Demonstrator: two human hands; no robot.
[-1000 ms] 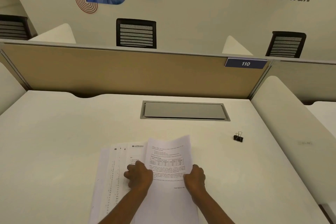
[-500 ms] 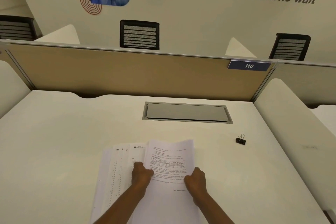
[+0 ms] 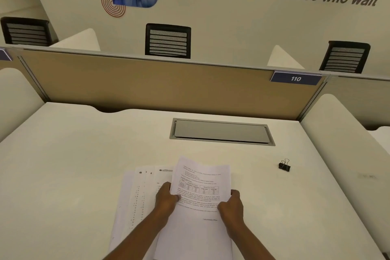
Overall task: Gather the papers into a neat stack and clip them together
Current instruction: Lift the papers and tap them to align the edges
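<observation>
Both hands grasp the top sheet [image 3: 200, 196] of printed text with a small table — left hand [image 3: 165, 199] pinching its left edge, right hand [image 3: 232, 207] its right — above fanned white papers [image 3: 135, 196] on the pale counter [image 3: 63, 164], a black binder clip [image 3: 284, 166] well apart at right.

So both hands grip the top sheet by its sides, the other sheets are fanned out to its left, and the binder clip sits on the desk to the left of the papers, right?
Not quite. The head view shows the binder clip on the desk to the right of the papers, not the left. The rest holds: left hand and right hand grip the top sheet, other sheets fanned left.
</observation>
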